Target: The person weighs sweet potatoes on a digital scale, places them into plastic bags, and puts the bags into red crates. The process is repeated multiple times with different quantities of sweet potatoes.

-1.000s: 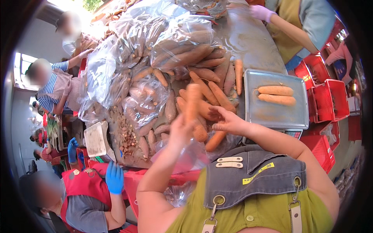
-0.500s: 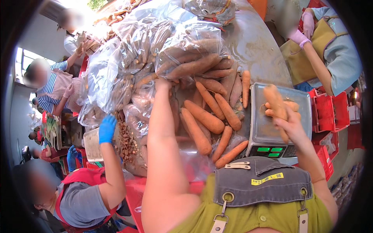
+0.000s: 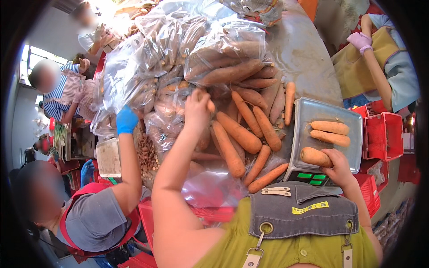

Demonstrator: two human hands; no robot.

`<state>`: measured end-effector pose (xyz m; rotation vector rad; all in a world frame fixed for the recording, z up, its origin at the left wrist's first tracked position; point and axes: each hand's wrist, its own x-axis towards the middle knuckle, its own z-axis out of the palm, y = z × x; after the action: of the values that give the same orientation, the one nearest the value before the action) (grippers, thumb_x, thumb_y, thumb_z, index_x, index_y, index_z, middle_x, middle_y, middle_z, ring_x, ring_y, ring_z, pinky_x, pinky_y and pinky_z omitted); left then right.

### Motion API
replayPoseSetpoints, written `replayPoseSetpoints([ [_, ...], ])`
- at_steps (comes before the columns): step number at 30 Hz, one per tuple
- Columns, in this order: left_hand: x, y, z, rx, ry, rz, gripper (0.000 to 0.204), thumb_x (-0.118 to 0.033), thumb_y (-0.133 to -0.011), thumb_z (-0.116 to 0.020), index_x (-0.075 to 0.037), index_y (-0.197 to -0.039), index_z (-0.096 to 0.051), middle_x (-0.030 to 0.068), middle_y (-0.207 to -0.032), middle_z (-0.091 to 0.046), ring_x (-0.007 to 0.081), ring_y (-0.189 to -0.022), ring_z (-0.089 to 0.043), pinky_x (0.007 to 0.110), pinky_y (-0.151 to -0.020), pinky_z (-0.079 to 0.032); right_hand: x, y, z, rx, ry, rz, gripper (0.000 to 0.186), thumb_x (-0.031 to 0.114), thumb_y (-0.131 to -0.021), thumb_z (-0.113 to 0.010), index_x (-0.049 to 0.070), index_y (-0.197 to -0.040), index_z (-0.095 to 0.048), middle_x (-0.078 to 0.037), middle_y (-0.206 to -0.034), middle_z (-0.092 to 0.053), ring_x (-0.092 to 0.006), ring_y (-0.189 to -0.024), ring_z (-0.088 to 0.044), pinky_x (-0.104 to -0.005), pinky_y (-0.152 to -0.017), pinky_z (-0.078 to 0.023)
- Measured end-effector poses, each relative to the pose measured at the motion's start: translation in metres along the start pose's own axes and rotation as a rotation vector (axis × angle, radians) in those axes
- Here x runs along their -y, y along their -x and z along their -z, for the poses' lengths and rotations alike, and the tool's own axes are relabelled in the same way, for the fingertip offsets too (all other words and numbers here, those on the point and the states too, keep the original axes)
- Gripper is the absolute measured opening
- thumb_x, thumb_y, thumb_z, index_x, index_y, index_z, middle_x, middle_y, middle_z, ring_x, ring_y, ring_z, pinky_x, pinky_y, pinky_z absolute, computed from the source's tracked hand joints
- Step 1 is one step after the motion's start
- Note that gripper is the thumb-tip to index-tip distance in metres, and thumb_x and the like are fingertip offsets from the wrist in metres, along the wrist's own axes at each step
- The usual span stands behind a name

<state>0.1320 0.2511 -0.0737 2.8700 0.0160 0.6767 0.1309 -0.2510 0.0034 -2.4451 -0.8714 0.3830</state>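
My right hand (image 3: 341,167) grips the thick end of a carrot (image 3: 315,157) on the steel pan of a digital scale (image 3: 300,134). Two more carrots (image 3: 330,126) lie side by side farther back on that pan. Over the pile, my left hand (image 3: 196,109) is closed around a carrot (image 3: 211,106); only a bit of orange shows past the fingers. Several loose carrots (image 3: 239,139) lie between my hands, some on clear plastic. Just beyond my left hand are sweet potatoes (image 3: 232,73) in a clear bag.
More clear bags of produce (image 3: 147,62) cover the table's far left. A co-worker's blue-gloved hand (image 3: 127,120) reaches in beside peelings (image 3: 147,154) and another scale (image 3: 108,158). Red crates (image 3: 384,134) stand at the right. Another person in pink gloves (image 3: 360,41) stands far right.
My right hand has lowered its carrot onto the scale pan, where it was held above before. My left hand has drawn back from beneath the bag's edge, with orange showing at its fingers.
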Motion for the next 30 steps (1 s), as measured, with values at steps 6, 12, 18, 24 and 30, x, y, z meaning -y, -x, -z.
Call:
replayPoseSetpoints([
  [6,-0.038,0.066,0.053,0.366,0.470,-0.103,0.037,-0.008,-0.071,-0.066,-0.007,-0.108,-0.063,0.0120,-0.114,-0.055,0.0297,-0.112,-0.051,0.043,-0.089,-0.041,0.044,-0.031,-0.021,0.088,-0.162,0.031,0.053,0.011,-0.071,-0.069,0.004,-0.121,-0.051,-0.017,-0.109,-0.059,-0.0359,-0.103,-0.055,-0.0419,-0.088,-0.044],
  [12,0.059,0.005,0.040,-0.037,-0.290,0.502,0.044,-0.026,-0.077,-0.069,-0.002,-0.113,-0.059,0.0159,-0.115,-0.061,0.0340,-0.104,-0.058,0.041,-0.097,-0.041,0.091,-0.118,-0.076,0.237,-0.329,0.052,0.057,0.008,-0.076,-0.066,0.002,-0.128,-0.045,-0.020,-0.114,-0.057,-0.0369,-0.108,-0.054,-0.0394,-0.093,-0.043],
  [18,0.079,-0.052,-0.052,0.474,-0.089,0.801,0.037,-0.021,-0.087,-0.046,-0.003,-0.116,-0.059,0.0206,-0.117,-0.061,0.0352,-0.105,-0.061,0.046,-0.095,-0.044,0.069,-0.134,-0.138,0.179,-0.241,0.111,0.060,0.008,-0.079,-0.062,0.002,-0.134,-0.038,-0.022,-0.127,-0.047,-0.0346,-0.123,-0.043,-0.0370,-0.103,-0.035],
  [24,0.041,0.018,0.046,0.047,0.243,0.415,0.023,-0.016,-0.091,-0.046,0.000,-0.100,-0.060,0.0157,-0.097,-0.065,0.0281,-0.084,-0.065,0.042,-0.075,-0.051,0.066,-0.113,-0.107,0.109,-0.309,0.047,0.051,0.016,-0.081,-0.061,0.002,-0.128,-0.045,-0.021,-0.123,-0.051,-0.0354,-0.116,-0.049,-0.0395,-0.098,-0.040],
  [30,-0.045,0.059,0.142,-0.049,1.637,0.840,0.013,-0.009,-0.094,-0.051,-0.001,-0.101,-0.059,0.0039,-0.088,-0.062,0.0112,-0.078,-0.059,0.024,-0.071,-0.049,0.118,-0.134,-0.094,-0.007,-0.505,0.324,0.063,0.009,-0.077,-0.067,0.004,-0.134,-0.040,-0.016,-0.125,-0.049,-0.0295,-0.117,-0.048,-0.0367,-0.100,-0.038],
])
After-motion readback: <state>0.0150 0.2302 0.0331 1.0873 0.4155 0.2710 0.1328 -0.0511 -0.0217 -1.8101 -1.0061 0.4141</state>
